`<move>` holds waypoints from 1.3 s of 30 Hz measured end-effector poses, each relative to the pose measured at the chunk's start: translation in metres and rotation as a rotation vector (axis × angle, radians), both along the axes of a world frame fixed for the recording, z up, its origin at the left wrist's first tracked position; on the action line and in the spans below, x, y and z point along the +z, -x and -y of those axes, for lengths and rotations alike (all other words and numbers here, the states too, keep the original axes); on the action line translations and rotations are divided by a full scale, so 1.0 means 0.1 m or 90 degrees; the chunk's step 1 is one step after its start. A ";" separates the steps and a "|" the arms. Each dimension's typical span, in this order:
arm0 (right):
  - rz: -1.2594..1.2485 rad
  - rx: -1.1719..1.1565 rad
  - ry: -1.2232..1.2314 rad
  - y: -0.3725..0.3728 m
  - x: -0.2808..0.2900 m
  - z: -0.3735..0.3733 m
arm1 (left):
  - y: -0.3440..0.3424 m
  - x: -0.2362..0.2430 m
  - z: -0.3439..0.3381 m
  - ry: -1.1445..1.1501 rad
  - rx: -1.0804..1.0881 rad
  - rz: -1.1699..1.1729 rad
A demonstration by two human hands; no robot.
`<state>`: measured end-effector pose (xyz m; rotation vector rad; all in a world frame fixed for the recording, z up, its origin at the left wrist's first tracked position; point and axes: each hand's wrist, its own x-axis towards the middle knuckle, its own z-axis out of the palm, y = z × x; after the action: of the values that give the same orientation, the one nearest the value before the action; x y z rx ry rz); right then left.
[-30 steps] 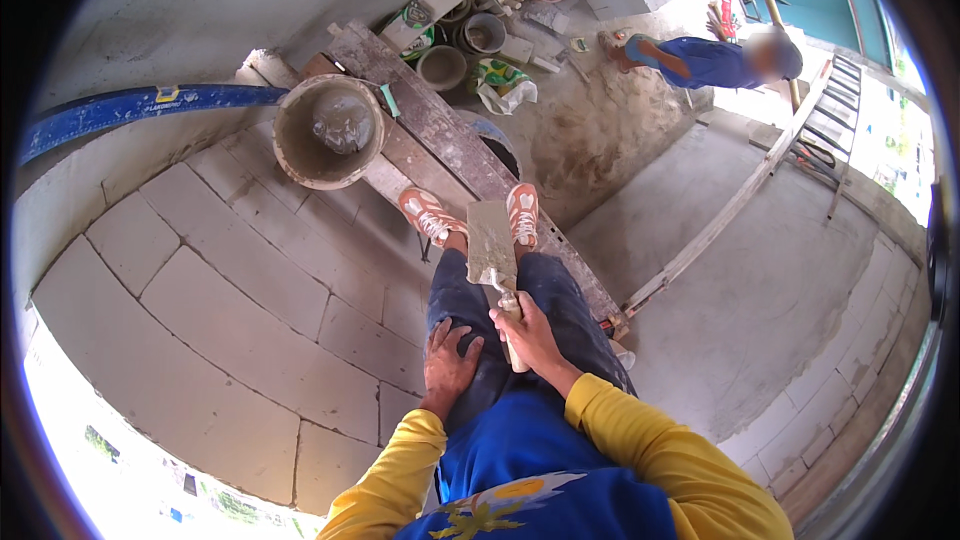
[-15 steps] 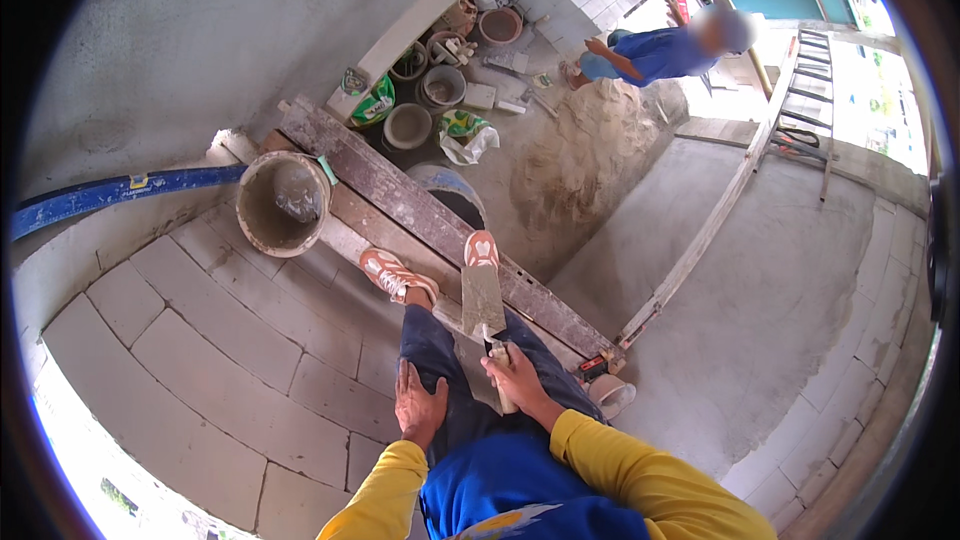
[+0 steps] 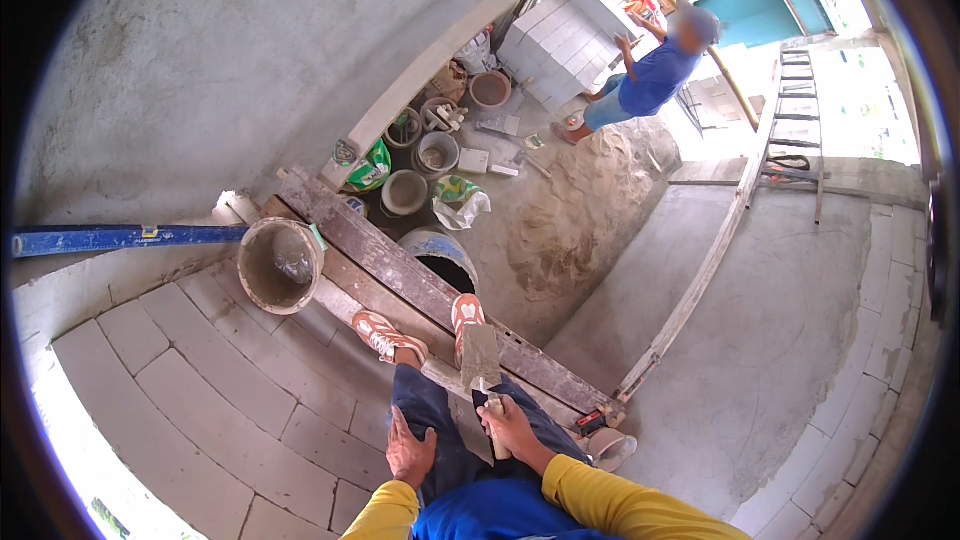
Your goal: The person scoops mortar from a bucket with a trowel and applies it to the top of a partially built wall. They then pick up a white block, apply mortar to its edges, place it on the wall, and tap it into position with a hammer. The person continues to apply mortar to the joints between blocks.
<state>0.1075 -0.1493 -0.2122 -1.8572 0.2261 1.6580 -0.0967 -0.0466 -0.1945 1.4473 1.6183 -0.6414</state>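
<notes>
My right hand (image 3: 510,430) is closed around the handle of a trowel (image 3: 480,358), over my right thigh. The trowel's grey blade points away from me, toward my right shoe (image 3: 467,315), and overlaps the view of it. My left hand (image 3: 411,452) lies on my left thigh with its fingers spread, holding nothing. Between my legs a flat grey surface shows; I cannot tell what it is. Ahead and to the left, a mortar-stained bucket (image 3: 250,275) stands beside the wooden planks (image 3: 385,265) under my feet, with some grey stuff inside.
A blue level (image 3: 120,242) lies along the left wall. Below the planks are a drum (image 3: 432,243), several buckets and a sand heap (image 3: 570,225). A person in blue (image 3: 655,75) stands beyond, near a ladder (image 3: 797,110). A long timber (image 3: 700,270) slants on the right.
My view has tilted up, so most things sit lower in the picture. Both hands keep their poses. The person in blue stands more upright, arms held out in front.
</notes>
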 end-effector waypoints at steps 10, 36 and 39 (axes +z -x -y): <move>0.020 0.043 0.003 -0.15 0.03 0.00 | -0.06 -0.09 0.08 -0.001 -0.023 -0.035; -0.005 -0.016 -0.002 -0.07 -0.07 0.13 | 0.00 -0.14 0.11 0.020 -0.020 -0.065; 0.004 -0.002 0.010 -0.07 -0.06 0.12 | 0.03 -0.14 0.13 0.013 -0.016 -0.057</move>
<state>0.1148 -0.1615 -0.2180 -1.8733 0.2401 1.6529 -0.0995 -0.0594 -0.2089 1.4451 1.6594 -0.7441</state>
